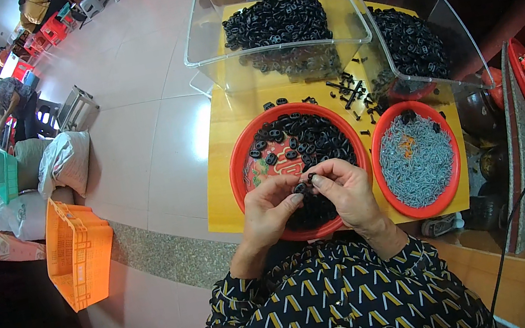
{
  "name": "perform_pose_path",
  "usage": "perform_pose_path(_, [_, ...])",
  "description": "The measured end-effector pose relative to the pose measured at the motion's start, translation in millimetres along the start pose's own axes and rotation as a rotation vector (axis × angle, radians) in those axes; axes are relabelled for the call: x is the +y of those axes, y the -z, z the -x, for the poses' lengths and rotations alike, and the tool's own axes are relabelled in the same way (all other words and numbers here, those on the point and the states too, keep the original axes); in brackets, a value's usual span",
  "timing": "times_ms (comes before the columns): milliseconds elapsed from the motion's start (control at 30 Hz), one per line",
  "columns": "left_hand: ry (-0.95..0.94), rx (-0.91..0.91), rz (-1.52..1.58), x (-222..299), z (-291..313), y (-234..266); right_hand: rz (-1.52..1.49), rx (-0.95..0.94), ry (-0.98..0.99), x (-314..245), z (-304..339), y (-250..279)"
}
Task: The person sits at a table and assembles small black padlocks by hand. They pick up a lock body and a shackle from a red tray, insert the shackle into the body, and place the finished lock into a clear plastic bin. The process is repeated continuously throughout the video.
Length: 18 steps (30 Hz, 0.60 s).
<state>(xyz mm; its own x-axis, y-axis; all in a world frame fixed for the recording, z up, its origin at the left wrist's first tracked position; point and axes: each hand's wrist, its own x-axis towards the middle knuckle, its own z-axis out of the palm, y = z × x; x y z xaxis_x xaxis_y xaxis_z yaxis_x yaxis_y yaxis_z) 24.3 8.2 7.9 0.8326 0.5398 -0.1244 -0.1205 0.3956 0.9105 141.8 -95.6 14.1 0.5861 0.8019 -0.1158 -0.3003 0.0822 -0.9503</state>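
Over a red round tray (235,169) my two hands meet, thumbs and fingertips close together. My left hand (269,210) pinches a small black oval plastic part (299,188) with holes in it. Between the thumb and forefinger of my right hand (350,196) is a small dark piece (311,177), touching or nearly touching the black part; its exact shape is hidden by the fingers. Many loose black oval parts (325,139) fill the tray's right side, with a few spread on its patterned left side. More lie beneath my hands.
A second red tray (386,177) holds many silvery screws (416,161) at the right. Behind stand two clear plastic bins (203,48) (458,38) of black parts. Black pieces (354,93) lie loose on the yellow table (220,199). An orange crate (82,255) stands on the floor.
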Motion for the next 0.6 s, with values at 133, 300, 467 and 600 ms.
perform_pose_path(133, [-0.054,0.012,0.026,-2.7,0.3,1.9,0.020,0.001,-0.023,-3.6,2.9,-3.5])
perform_pose_path(300, [-0.036,0.087,0.133,-7.9,1.0,3.7,0.017,-0.017,-0.028,-7.1,6.6,-7.1])
perform_pose_path(467, [0.019,0.121,0.268,-8.1,1.7,-2.6,0.040,-0.027,-0.006,-0.7,8.2,-9.6])
perform_pose_path(600, [0.013,0.118,0.179,-13.3,3.5,3.3,0.029,-0.018,-0.036,-2.7,6.0,-10.9])
